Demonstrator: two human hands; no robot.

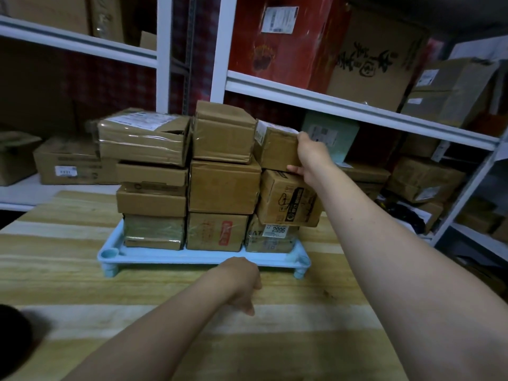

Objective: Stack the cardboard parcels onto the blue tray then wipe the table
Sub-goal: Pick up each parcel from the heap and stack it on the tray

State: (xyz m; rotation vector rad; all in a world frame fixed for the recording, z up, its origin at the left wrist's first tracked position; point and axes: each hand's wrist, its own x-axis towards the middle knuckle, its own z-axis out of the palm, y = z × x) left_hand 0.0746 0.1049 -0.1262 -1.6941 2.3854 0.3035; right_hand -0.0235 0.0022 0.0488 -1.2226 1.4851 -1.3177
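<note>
Several cardboard parcels stand in three columns on the blue tray (192, 257), which rests on the wooden table (170, 320). My right hand (309, 155) grips the right side of a small parcel (276, 148) at the top of the right column, above a printed box (288, 199). The middle column is topped by a taped box (224, 132); the left column by a wrapped, labelled box (143, 140). My left hand (243, 281) hangs just in front of the tray's front edge, fingers curled downward, holding nothing.
White metal shelving (330, 105) stands right behind the table, loaded with brown cartons, a red box (286, 37) and a pale green box (330, 136). More shelves with boxes run along the right side. A dark object (13, 331) sits at the table's near left edge.
</note>
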